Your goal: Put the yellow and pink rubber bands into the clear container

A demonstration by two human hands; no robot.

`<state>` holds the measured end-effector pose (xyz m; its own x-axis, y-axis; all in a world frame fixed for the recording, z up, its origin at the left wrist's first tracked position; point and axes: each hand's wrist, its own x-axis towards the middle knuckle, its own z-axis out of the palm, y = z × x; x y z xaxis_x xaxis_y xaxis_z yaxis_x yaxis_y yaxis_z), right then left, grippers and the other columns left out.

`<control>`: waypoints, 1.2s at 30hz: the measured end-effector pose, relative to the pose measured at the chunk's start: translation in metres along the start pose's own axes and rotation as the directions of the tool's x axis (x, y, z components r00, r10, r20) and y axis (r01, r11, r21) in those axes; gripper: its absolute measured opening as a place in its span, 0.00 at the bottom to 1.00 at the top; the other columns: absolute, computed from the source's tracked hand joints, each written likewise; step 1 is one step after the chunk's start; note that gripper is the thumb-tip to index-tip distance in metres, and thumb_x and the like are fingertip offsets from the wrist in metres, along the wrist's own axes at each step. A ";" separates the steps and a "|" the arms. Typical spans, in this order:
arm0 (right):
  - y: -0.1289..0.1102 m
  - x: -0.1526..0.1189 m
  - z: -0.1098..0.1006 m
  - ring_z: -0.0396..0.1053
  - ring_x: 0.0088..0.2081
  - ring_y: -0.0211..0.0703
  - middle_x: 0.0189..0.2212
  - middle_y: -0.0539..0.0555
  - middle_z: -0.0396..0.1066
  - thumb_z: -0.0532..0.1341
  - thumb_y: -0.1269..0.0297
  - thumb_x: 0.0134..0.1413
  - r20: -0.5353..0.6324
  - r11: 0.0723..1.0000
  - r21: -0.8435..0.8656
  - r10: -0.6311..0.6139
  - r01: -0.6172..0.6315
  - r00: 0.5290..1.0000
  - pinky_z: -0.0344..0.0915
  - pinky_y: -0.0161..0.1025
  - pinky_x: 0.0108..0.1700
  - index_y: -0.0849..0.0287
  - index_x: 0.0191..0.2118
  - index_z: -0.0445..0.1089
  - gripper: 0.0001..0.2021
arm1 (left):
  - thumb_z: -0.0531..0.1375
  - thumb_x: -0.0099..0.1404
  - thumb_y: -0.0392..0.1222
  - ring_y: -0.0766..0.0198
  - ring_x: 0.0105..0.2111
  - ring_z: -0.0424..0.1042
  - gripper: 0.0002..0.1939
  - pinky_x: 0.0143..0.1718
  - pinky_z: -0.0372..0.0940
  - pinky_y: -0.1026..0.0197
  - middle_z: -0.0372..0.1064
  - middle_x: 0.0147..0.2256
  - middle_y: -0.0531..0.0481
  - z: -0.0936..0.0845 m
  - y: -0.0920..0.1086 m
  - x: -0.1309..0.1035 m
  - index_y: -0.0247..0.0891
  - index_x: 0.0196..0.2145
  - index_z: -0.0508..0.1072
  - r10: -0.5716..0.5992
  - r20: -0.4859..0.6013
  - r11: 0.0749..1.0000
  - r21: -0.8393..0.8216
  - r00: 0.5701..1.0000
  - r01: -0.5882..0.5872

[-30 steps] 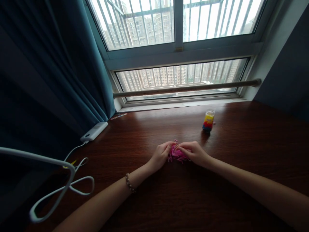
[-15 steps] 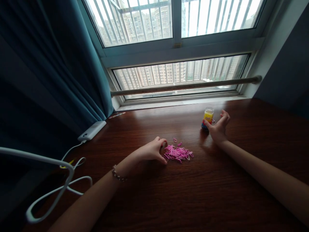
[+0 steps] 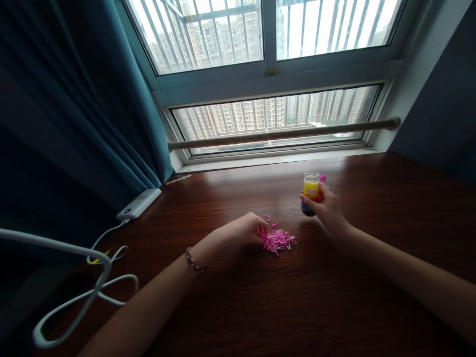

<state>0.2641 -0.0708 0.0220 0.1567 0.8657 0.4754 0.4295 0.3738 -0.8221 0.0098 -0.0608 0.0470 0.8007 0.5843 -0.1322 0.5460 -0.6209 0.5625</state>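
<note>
At the left edge of a pile of small pink rubber bands (image 3: 279, 241), my left hand (image 3: 250, 228) is closed, its fingertips bent down into the bands. Two loose pink bands lie just beyond the pile. My right hand (image 3: 326, 206) is wrapped around a small jar (image 3: 311, 189) with a clear top and a yellow, red and blue body. The jar's mouth shows no lid on it. Behind the jar, by my right fingers, a small pink thing (image 3: 323, 177) shows; I cannot make out what it is.
A brown wooden table (image 3: 230, 307) spreads under both hands. At the left lie a white power bank (image 3: 139, 204) and a looped white cable (image 3: 119, 277). A blue curtain (image 3: 148, 124) hangs beside the barred window, with a rail (image 3: 282, 135) across it.
My left hand has moved right, its fingers closing into the pink bands. My right hand has closed around the jar and brought it left and nearer to me.
</note>
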 end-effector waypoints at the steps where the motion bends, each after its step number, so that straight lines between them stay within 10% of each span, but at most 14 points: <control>1: -0.011 -0.008 -0.001 0.65 0.29 0.41 0.30 0.53 0.68 0.61 0.51 0.44 0.044 1.000 -0.005 -0.016 0.016 0.999 0.63 0.38 0.31 0.59 0.40 0.62 0.20 | 0.60 0.51 0.38 0.72 0.20 0.61 0.06 0.21 0.53 0.70 0.65 0.21 0.54 0.000 -0.001 0.003 0.32 0.27 0.73 0.005 0.025 1.000 0.006 1.000 -0.005; 7: -0.042 -0.040 -0.004 0.65 0.37 0.44 0.38 0.55 0.65 0.63 0.57 0.45 0.168 0.972 -0.038 -0.222 0.232 0.960 0.63 0.37 0.38 0.58 0.48 0.63 0.23 | 0.58 0.51 0.35 0.74 0.17 0.56 0.07 0.16 0.49 0.71 0.59 0.16 0.55 -0.001 -0.006 0.010 0.30 0.19 0.71 -0.008 0.017 0.990 -0.137 1.000 0.010; 16: -0.023 -0.045 -0.009 0.65 0.38 0.44 0.38 0.54 0.66 0.64 0.62 0.44 0.301 0.958 -0.107 -0.225 0.268 0.927 0.63 0.38 0.39 0.57 0.48 0.64 0.22 | 0.63 0.52 0.44 0.69 0.23 0.66 0.13 0.26 0.64 0.66 0.68 0.23 0.47 -0.010 0.007 -0.004 0.28 0.25 0.74 -0.072 -0.343 0.807 -0.571 0.937 -0.148; 32: -0.042 -0.059 -0.005 0.67 0.38 0.42 0.38 0.54 0.68 0.64 0.61 0.45 0.430 0.989 0.044 -0.147 0.142 0.891 0.63 0.36 0.40 0.57 0.47 0.66 0.21 | 0.63 0.54 0.40 0.65 0.29 0.68 0.06 0.29 0.65 0.64 0.70 0.29 0.45 0.012 0.028 0.001 0.35 0.28 0.77 0.099 -0.732 0.907 -0.212 0.675 -0.364; 36: -0.041 -0.059 -0.005 0.67 0.38 0.43 0.38 0.55 0.68 0.64 0.60 0.44 0.435 0.990 0.055 -0.138 0.127 0.890 0.64 0.38 0.40 0.58 0.47 0.67 0.21 | 0.63 0.53 0.40 0.68 0.26 0.67 0.06 0.25 0.63 0.67 0.69 0.27 0.47 0.015 0.028 0.002 0.34 0.25 0.75 0.081 -0.728 0.918 -0.212 0.681 -0.336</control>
<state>0.2420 -0.1387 0.0298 -0.3063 0.8635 0.4007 0.3968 0.4985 -0.7708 0.0299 -0.0848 0.0502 0.4095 0.7280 0.5498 0.1796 -0.6552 0.7338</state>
